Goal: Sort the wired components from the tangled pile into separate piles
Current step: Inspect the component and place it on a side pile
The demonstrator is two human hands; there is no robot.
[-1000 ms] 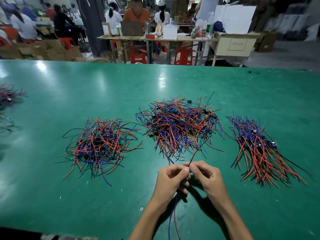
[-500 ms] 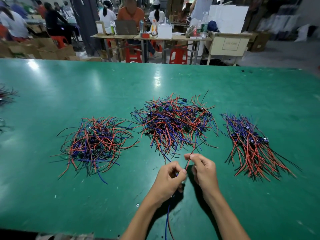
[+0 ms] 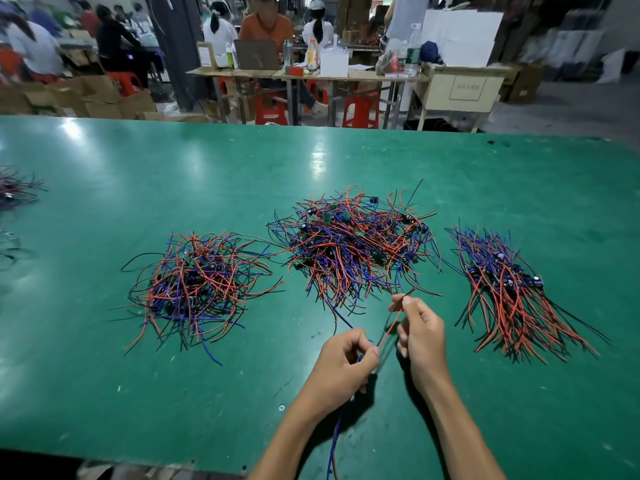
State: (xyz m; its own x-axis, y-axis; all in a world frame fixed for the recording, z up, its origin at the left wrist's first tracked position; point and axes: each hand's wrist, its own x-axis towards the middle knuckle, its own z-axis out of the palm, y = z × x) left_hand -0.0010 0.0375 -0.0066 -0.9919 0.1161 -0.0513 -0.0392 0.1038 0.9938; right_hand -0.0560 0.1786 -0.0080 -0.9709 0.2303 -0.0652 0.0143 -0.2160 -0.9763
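Observation:
Three heaps of red, blue and black wired components lie on the green table (image 3: 104,393). The tangled middle pile (image 3: 356,247) is the largest. A loose left pile (image 3: 197,282) lies beside it, and a combed-out right pile (image 3: 509,289) has its wires running toward me. In front of the middle pile my left hand (image 3: 343,365) grips one wired component, its blue and red leads (image 3: 334,441) hanging below the fist. My right hand (image 3: 420,336) pinches that component's red and black wires (image 3: 389,327) and holds them stretched up and to the right.
More wires (image 3: 15,188) lie at the table's far left edge. Beyond the table's far edge stand work desks (image 3: 304,74), red stools (image 3: 360,110), cardboard boxes (image 3: 79,98) and several seated people. Bare green surface surrounds the piles.
My hands have drawn apart. The right hand slid up along the red and black wires, pulling them straight, while the left hand stayed low gripping the component.

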